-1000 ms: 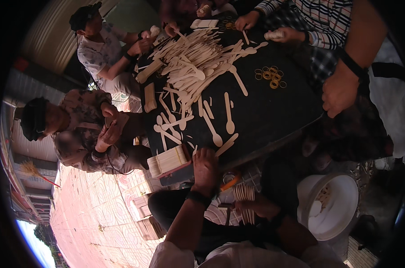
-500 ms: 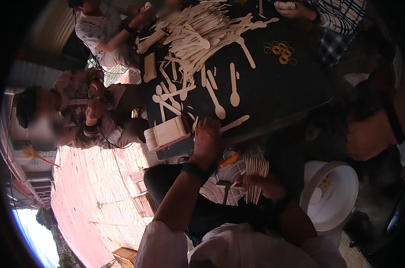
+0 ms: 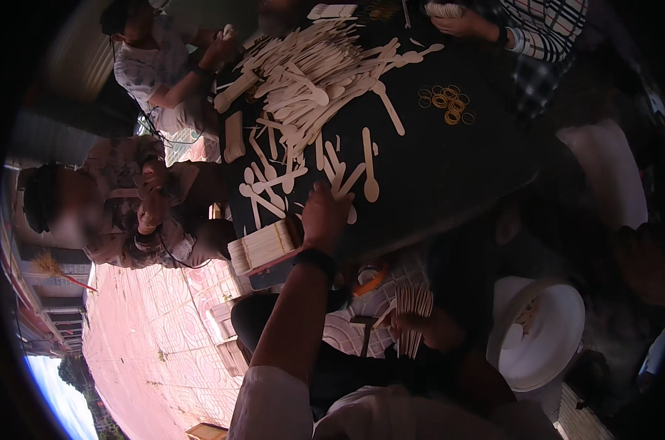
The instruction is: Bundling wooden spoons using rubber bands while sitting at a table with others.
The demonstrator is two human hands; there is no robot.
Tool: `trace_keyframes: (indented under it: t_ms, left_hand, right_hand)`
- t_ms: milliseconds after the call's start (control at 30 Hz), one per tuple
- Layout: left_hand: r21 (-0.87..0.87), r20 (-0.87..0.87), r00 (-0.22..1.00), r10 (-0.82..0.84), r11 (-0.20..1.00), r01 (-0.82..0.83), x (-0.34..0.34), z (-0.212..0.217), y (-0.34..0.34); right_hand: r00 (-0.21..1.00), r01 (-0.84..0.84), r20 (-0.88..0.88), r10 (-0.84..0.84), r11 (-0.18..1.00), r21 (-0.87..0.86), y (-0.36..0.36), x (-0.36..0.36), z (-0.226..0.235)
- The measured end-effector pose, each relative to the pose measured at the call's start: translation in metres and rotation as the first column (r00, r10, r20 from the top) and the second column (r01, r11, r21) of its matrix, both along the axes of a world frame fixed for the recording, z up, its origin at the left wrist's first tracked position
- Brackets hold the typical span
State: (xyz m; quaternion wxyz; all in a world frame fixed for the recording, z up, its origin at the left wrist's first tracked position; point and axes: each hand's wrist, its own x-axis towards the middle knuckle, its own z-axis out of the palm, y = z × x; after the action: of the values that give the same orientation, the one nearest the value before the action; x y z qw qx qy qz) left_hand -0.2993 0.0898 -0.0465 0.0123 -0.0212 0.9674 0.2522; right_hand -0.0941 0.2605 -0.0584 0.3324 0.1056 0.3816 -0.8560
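Note:
My left hand (image 3: 326, 218) reaches over the near edge of the dark table, its fingers closed on a pale wooden spoon (image 3: 353, 179) that sticks out to the right. Loose wooden spoons lie just beyond the fingers, one (image 3: 370, 172) to their right. Beside this hand, on the left, is a reddish tray (image 3: 273, 264) packed with a neat row of flat wooden pieces (image 3: 260, 246). Lower down, over my lap, my right hand (image 3: 439, 328) is wrapped round a fanned stack of thin wooden pieces (image 3: 413, 304); their far ends are hidden.
A large heap of wooden spoons (image 3: 310, 81) covers the table's far left. Yellowish rubber bands (image 3: 450, 103) lie at the right. A white bucket (image 3: 505, 334) stands right of my lap. Co-workers sit at the left (image 3: 145, 205) and far side; a checked sleeve (image 3: 549, 33) shows far right.
My left hand has moved farther over the table and to the left, carrying the spoon with it. My right hand still holds the stack. The whole view has shifted slightly.

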Motion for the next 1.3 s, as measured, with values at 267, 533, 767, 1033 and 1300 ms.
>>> trace_keyframes:
  t_ms: [267, 533, 767, 1033, 1300]
  left_hand:
    - [-0.182, -0.046, 0.987, -0.153, 0.973, 0.142, 0.005, -0.014, -0.007]
    - [-0.206, -0.2, 0.946, -0.254, 0.955, 0.213, 0.017, -0.008, -0.007]
    - [-0.007, -0.229, 0.965, -0.126, 0.992, 0.128, -0.018, -0.014, 0.046]
    - [-0.213, -0.136, 0.964, -0.227, 0.957, 0.195, -0.023, -0.011, 0.05]
    - [-0.386, -0.066, 0.95, -0.306, 0.885, 0.259, -0.017, 0.004, 0.023]
  right_hand:
    - [1.0, 0.002, 0.021, -0.001, 0.999, -0.043, 0.001, -0.006, 0.004]
    - [0.999, -0.019, -0.048, 0.016, 0.998, -0.062, 0.002, -0.004, -0.007]
    - [0.998, -0.014, 0.059, 0.016, 0.999, -0.036, 0.004, -0.007, 0.008]
    - [0.999, 0.016, 0.031, -0.014, 0.996, -0.083, 0.004, -0.003, -0.004]
    - [0.993, 0.053, -0.103, -0.058, 0.997, -0.048, 0.0, 0.002, -0.011]
